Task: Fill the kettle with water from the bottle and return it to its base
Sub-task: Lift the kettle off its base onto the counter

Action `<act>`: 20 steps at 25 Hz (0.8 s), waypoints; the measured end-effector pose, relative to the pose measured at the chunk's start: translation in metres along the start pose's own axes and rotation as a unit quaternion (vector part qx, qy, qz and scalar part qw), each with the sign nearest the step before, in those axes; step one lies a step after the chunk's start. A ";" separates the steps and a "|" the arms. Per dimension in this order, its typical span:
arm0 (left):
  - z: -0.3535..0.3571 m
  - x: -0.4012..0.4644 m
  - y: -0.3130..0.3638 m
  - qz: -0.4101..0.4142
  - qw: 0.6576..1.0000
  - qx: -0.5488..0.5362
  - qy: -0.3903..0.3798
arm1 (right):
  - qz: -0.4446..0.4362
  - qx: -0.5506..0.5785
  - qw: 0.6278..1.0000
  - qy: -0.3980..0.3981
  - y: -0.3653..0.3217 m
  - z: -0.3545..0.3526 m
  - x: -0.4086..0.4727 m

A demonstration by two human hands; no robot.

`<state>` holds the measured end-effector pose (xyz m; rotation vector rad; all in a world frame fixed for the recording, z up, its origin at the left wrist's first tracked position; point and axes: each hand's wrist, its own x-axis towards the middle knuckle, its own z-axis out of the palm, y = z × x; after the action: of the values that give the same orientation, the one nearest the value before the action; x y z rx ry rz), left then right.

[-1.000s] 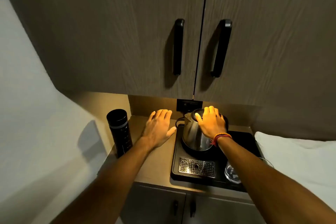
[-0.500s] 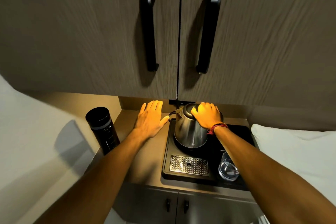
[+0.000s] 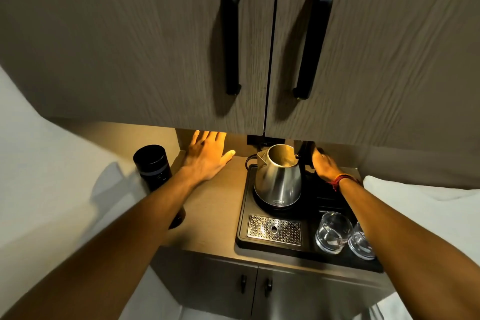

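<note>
While the kettle (image 3: 278,179) sits lid-open on its base (image 3: 272,206), the right hand (image 3: 323,165) grips its handle (image 3: 307,154). The left hand (image 3: 206,157) lies flat, fingers spread, beside the bottle (image 3: 155,166).

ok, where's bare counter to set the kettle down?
Free: counter strip between bottle and black tray, though the left hand and forearm hang over it. Crowded: the tray, with kettle, drip grate, two glasses.

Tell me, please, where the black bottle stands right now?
In the head view, the black bottle stands upright at the counter's left end beside the wall, left of the left hand and apart from the kettle.
</note>
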<state>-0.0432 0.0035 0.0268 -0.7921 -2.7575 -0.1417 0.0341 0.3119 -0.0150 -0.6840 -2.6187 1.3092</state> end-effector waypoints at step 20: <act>-0.041 -0.035 -0.116 -0.147 0.978 0.004 -0.150 | -0.020 0.029 0.992 -0.117 -0.086 0.105 0.005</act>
<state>-0.0672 -0.1194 0.0544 -0.4275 -3.1473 -0.0718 -0.0324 0.1930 -0.0120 -0.4931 -2.7443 1.5323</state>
